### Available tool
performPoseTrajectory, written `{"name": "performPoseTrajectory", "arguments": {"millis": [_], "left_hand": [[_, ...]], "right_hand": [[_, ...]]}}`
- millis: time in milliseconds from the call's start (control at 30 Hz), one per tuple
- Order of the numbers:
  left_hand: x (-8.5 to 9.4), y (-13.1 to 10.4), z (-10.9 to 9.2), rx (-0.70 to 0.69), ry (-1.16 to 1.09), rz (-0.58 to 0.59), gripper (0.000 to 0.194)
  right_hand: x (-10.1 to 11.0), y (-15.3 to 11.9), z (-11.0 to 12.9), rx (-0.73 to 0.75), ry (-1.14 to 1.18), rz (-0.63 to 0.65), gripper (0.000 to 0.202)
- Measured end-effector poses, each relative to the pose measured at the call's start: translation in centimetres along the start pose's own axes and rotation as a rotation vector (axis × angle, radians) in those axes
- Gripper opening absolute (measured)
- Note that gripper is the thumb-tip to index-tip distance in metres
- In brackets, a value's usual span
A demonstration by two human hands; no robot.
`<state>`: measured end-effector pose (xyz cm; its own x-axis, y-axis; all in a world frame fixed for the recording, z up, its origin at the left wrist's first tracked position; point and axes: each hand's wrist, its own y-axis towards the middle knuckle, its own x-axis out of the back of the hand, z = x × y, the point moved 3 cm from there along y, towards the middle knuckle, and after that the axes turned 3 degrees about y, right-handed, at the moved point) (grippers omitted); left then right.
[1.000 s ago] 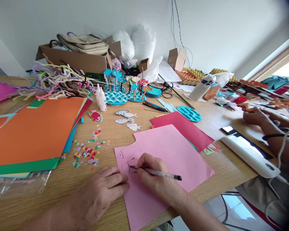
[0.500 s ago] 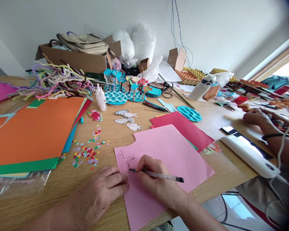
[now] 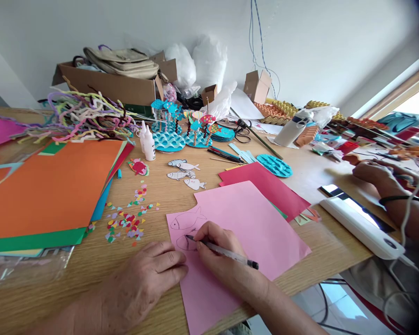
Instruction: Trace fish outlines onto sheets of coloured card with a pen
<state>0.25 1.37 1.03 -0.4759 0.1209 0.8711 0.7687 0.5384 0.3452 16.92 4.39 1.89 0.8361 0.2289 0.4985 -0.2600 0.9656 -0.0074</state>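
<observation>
Between the thumb and fingers of my right hand (image 3: 223,253) is a pen (image 3: 230,254) with a clear barrel and a black end. Its tip touches a pink sheet of paper (image 3: 251,223), on a partly drawn fish outline (image 3: 184,242). Just above it on the sheet is a fuller fish drawing (image 3: 187,220) with an eye and a tail. My left hand (image 3: 150,279) lies flat, fingers stretched out, its fingertips on the sheet's left edge. Several cut-out paper fish (image 3: 185,174) lie behind the sheet.
Coloured confetti (image 3: 125,223) and orange paper (image 3: 56,181) lie to the left. Glue bottles (image 3: 148,145) and blue wave-patterned fish models (image 3: 169,139) stand further back. Red paper (image 3: 265,188) is partly under the pink sheet. On the right are a white laminator-like device (image 3: 363,228) and another person's hand (image 3: 373,172).
The pen tip has moved up slightly along the lower fish outline, and its back end has swung down and left. My left hand stays in place.
</observation>
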Motion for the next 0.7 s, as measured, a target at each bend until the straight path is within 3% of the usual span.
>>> {"name": "performPoseTrajectory", "arguments": {"millis": [700], "left_hand": [[-0.22,-0.11,0.15,0.005,0.010,0.047,0.030]], "right_hand": [[0.61,-0.37,0.71,0.031,0.017,0.050,0.013]]}}
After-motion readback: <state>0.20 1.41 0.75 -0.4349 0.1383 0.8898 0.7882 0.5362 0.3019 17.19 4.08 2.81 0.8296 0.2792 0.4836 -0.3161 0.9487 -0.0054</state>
